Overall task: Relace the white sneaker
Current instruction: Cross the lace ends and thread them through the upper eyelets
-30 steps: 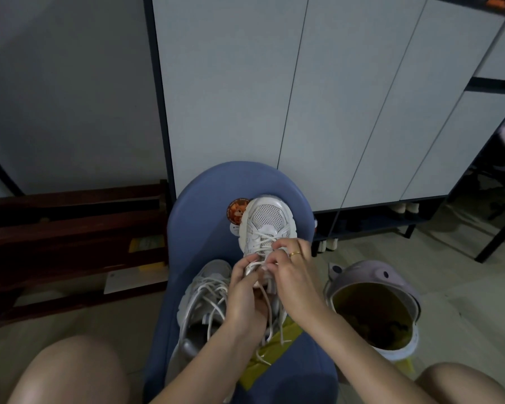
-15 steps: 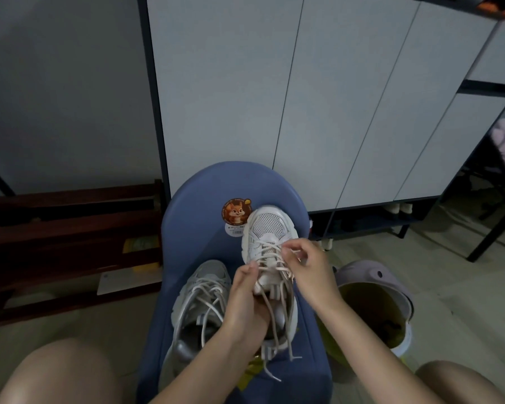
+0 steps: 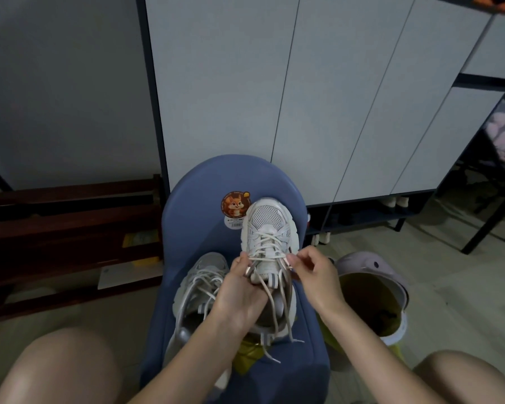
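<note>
Nearest the camera, two bare knees frame a blue seat [image 3: 193, 217]. Up from there, the left hand [image 3: 239, 290] pinches one strand of the lace [image 3: 267, 253] beside the white sneaker [image 3: 270, 237], and the right hand [image 3: 312, 275] pinches the other strand. That sneaker stands toe-away on the seat, its twin [image 3: 199, 290] just left. Beyond, a squirrel sticker [image 3: 235, 205], then pale cabinet doors [image 3: 274, 83].
</note>
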